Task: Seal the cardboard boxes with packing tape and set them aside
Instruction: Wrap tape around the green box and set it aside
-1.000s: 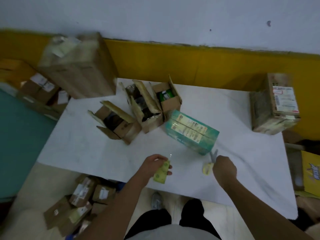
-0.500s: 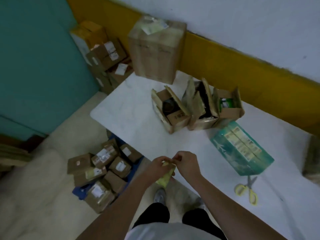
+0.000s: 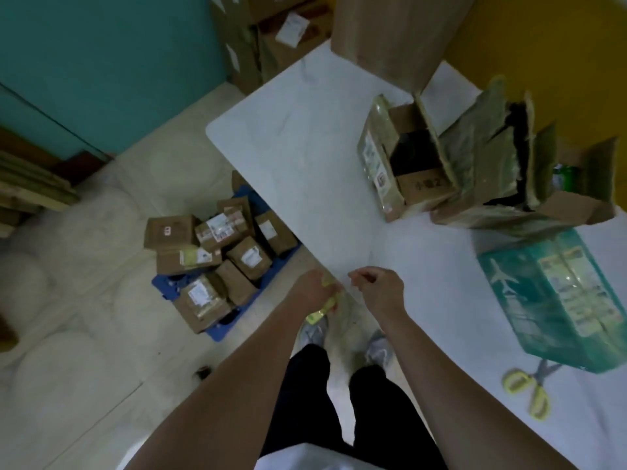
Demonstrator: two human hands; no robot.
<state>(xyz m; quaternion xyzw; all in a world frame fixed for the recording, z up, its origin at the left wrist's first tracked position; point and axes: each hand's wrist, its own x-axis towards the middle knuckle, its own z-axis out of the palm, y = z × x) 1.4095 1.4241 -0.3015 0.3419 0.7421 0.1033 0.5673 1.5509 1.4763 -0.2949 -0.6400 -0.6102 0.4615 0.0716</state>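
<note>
White table point(image 3: 305, 147) fills the frame from 12 to 4 o'clock.
Tall shut cardboard box point(image 3: 390, 35) stands on it at 12 o'clock.
Teal package point(image 3: 559, 300) lies flat at 3 o'clock, between the scissors and the open boxes. It is printed with a white aeroplane; its labels are too blurred to read.
Open cardboard boxes point(image 3: 403, 164) at 1–2 o'clock: count 3, touching in a row, flaps up, untaped. One flap carries print, unreadable.
Floor, 9 o'clock: pile of sealed boxes point(image 3: 203, 262) on a blue pallet point(image 3: 220, 330), at least 8 counted. Most have white shipping labels, text illegible.
Stacked boxes point(image 3: 251, 35) at 11 o'clock stand against the teal wall.
Scissors point(image 3: 515, 382) at 4 o'clock: count 1, yellow handles, blades reaching the teal package's edge.
Left hand point(image 3: 314, 288) at centre, over the table's near edge, fingers curled round a yellow-green object point(image 3: 320, 312); cannot tell if this is the tape.
Right hand point(image 3: 381, 293) is just beside it, not touching, fingers curled. Whether it pinches anything: cannot tell.
</note>
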